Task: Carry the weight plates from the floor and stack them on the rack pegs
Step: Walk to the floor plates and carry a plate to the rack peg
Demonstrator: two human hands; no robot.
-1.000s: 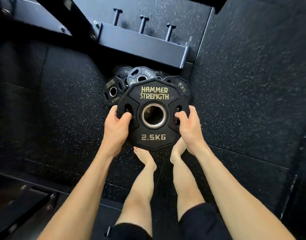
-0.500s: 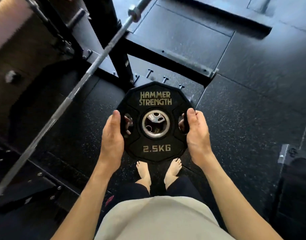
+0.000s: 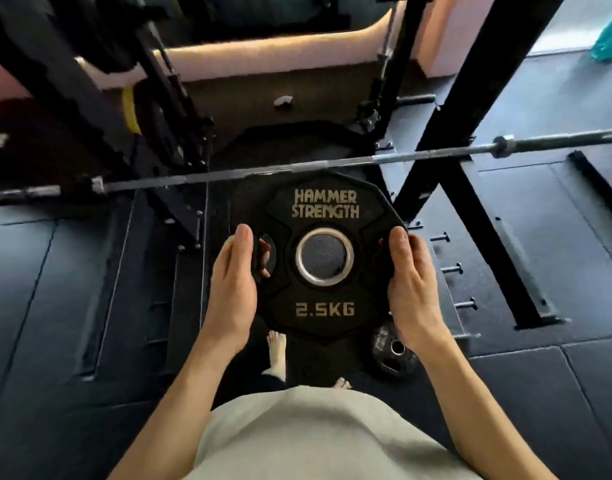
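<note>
I hold a black 2.5 kg weight plate [image 3: 325,209], lettered HAMMER STRENGTH, flat in front of my chest, face up. My left hand [image 3: 233,289] grips its left edge, fingers through a grip slot. At the plate's right edge sits my right hand [image 3: 413,292], also closed on it. Another small black plate [image 3: 392,351] lies on the floor below my right wrist. Short rack pegs [image 3: 451,270] stick out in a row on the right, low down by the rack's base.
A steel barbell [image 3: 249,173] crosses the view just beyond the plate. Black rack uprights [image 3: 446,109] and braces stand ahead on both sides. Dark rubber floor tiles [image 3: 55,289] lie all around. My bare feet [image 3: 276,348] stand below the plate.
I have stood up and turned with the plate. The barbell now runs across in front of me, and the pile of floor plates has dropped back under my right wrist.
</note>
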